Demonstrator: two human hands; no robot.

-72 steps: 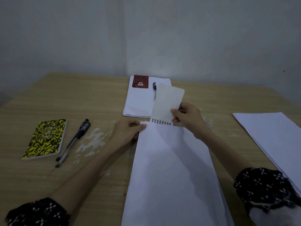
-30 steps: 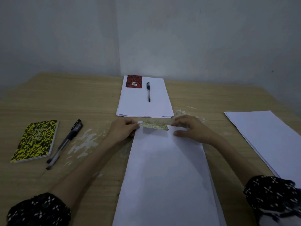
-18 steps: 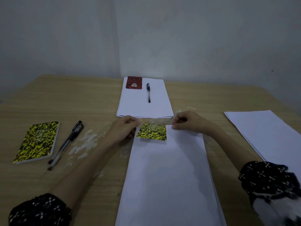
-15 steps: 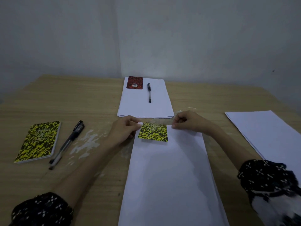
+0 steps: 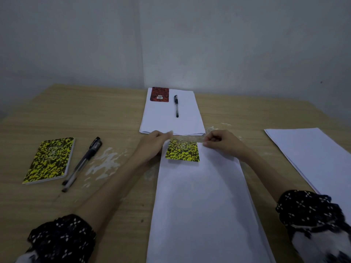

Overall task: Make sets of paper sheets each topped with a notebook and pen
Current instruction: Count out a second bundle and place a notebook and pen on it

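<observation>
Two hands flank small yellow-black speckled notebook (image 5: 182, 150) lying flat at far end of near white paper stack (image 5: 201, 205). Left hand (image 5: 152, 145) fingertips touch its corner; right hand (image 5: 222, 142), fingers curled, rests beside it.

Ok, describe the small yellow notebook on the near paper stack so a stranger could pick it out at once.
On the wooden table, find the long white paper stack nearest the camera. At its far left corner, between the left hand and right hand, lies the small notebook. Its yellow-and-black speckle matches the larger notebook lying off the paper at left, which is on bare wood beside pens.
</observation>
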